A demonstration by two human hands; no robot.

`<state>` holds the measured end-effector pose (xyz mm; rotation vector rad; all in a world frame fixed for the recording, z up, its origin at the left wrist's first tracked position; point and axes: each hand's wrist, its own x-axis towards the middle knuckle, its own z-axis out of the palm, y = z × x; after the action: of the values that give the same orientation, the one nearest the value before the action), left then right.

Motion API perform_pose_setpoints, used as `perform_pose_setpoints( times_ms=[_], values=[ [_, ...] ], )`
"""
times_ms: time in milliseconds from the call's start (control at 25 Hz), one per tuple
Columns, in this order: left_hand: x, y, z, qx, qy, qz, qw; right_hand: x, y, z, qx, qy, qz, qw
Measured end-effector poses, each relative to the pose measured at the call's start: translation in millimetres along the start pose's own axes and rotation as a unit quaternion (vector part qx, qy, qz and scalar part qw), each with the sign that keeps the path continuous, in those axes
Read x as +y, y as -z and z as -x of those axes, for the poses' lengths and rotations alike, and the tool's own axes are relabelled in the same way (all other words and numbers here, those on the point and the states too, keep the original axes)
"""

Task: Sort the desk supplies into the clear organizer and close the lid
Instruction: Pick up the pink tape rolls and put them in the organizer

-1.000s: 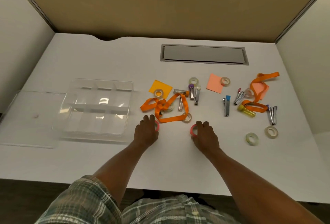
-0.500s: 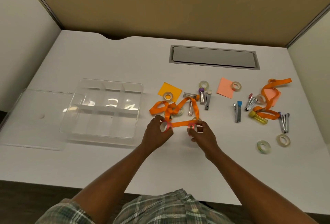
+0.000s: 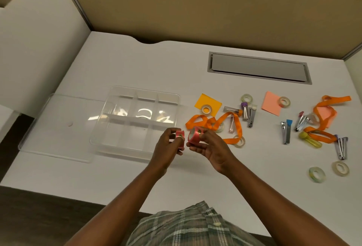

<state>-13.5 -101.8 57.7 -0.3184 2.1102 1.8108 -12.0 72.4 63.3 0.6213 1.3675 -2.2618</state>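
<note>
My left hand [image 3: 166, 147] grips a pink tape roll [image 3: 180, 138], lifted just off the desk. My right hand [image 3: 211, 147] holds a second pink tape roll [image 3: 194, 135] close beside it. Both hover at the front right corner of the clear organizer [image 3: 135, 92], which has several compartments with nothing in them. Its clear lid [image 3: 58, 128] lies flat to the left. Behind my hands an orange ribbon [image 3: 207, 122] lies tangled with staple removers [image 3: 249, 114] and clear tape rolls [image 3: 240, 141].
An orange sticky note [image 3: 208, 100] and a pink sticky note [image 3: 271, 104] lie mid-desk. At the right are another orange ribbon [image 3: 325, 108], more staple removers [image 3: 286, 132], a yellow item [image 3: 309, 140] and two tape rolls [image 3: 317, 174] near the front. A grey cable hatch [image 3: 258, 67] sits at the back.
Both hands took a pink tape roll off the desk, lifted them and brought them together, moving left toward the organizer. The view has shifted right.
</note>
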Motion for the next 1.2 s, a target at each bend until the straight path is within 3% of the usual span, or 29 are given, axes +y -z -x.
perform_pose_setpoints(
  times_ms=[80, 200, 440, 560, 680, 800, 1000, 1120, 1200],
  values=[
    [-10, 24, 4, 0.067, -0.091, -0.128, 0.985, 2, -21, -7, 0.002, 0.036, 0.168, 0.985],
    [-31, 52, 7, 0.111, -0.175, -0.285, 0.936, 10, -45, -14, 0.008, 0.160, 0.430, 0.889],
    [-52, 66, 1, 0.141, -0.148, -0.415, 0.887, 34, -69, -33, 0.018, 0.254, 0.685, 0.683],
    [-51, 66, -5, 0.141, -0.138, -0.441, 0.875, 39, -73, -40, 0.029, 0.257, 0.744, 0.616],
    [-49, 65, -8, 0.128, -0.133, -0.459, 0.869, 41, -75, -43, 0.011, 0.259, 0.761, 0.594],
    [-49, 62, -7, 0.114, -0.155, -0.471, 0.861, 38, -69, -37, -0.014, 0.295, 0.734, 0.612],
    [-41, 47, -5, 0.122, -0.184, -0.450, 0.865, 29, -18, -25, 0.087, 0.321, 0.685, 0.648],
    [-30, 31, -4, 0.118, -0.239, -0.435, 0.860, 24, 29, -21, 0.157, 0.270, 0.709, 0.632],
    [-23, 13, -3, 0.108, -0.263, -0.433, 0.856, 24, 59, -17, 0.157, 0.197, 0.754, 0.606]
  ],
)
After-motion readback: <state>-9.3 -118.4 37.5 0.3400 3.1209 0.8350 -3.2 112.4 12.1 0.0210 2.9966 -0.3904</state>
